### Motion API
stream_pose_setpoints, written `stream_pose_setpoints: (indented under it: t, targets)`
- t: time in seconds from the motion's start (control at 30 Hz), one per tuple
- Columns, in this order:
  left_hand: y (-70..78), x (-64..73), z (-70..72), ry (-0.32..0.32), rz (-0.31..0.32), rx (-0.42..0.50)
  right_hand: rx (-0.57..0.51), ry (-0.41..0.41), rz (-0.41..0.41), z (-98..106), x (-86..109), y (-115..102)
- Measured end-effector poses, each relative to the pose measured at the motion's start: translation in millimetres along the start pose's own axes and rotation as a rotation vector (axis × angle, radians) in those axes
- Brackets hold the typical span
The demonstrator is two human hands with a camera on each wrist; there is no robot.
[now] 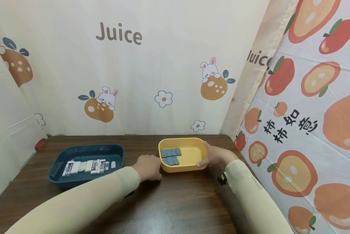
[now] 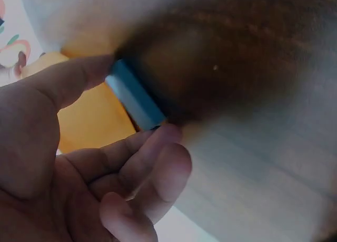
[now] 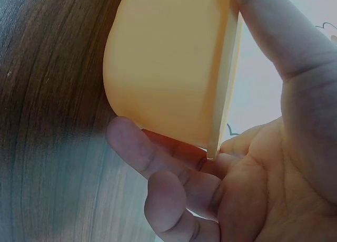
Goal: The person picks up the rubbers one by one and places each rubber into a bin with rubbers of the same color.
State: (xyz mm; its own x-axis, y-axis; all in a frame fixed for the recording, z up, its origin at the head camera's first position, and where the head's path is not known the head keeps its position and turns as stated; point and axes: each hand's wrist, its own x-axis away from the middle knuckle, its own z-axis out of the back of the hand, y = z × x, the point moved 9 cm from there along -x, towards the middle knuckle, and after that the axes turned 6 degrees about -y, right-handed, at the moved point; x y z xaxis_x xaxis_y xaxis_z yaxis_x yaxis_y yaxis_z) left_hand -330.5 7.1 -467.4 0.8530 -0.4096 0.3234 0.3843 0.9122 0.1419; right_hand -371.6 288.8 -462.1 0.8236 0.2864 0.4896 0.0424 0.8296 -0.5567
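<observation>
A yellow plastic basket stands near the back of the table, with several small blue-grey rectangular blocks lying in rows at its left end. My right hand holds the basket's right end, its thumb at the rim and the other fingers around the yellow wall. Just left of the basket is my left hand. Between thumb and fingertips it pinches one small blue block, seen in the left wrist view and hidden by the hand in the head view.
A dark blue basket sits at the left of the table, holding several white pieces with printed labels. The brown wooden table ends at a printed curtain behind and another on the right.
</observation>
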Motion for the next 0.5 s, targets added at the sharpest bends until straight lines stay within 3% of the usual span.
stream_pose_setpoints:
  t: [0.1, 0.23, 0.37, 0.5]
  targets:
    - [-8.9, -2.3, 7.1, 0.004, 0.006, 0.025, 0.006, 0.002, -0.006, 0, 0.7, 0]
    - [-18.2, -0.8, 28.8, 0.025, -0.009, 0.082, -0.006, 0.000, -0.006, 1, 1.6, -1]
    - [-20.2, 3.5, 56.1, 0.103, -0.038, 0.103, -0.014, -0.006, -0.008, 0, 2.2, -2]
    - [-10.8, 1.3, 75.8, 0.189, -0.057, 0.068, -0.014, -0.012, -0.010, -1, 3.3, -2]
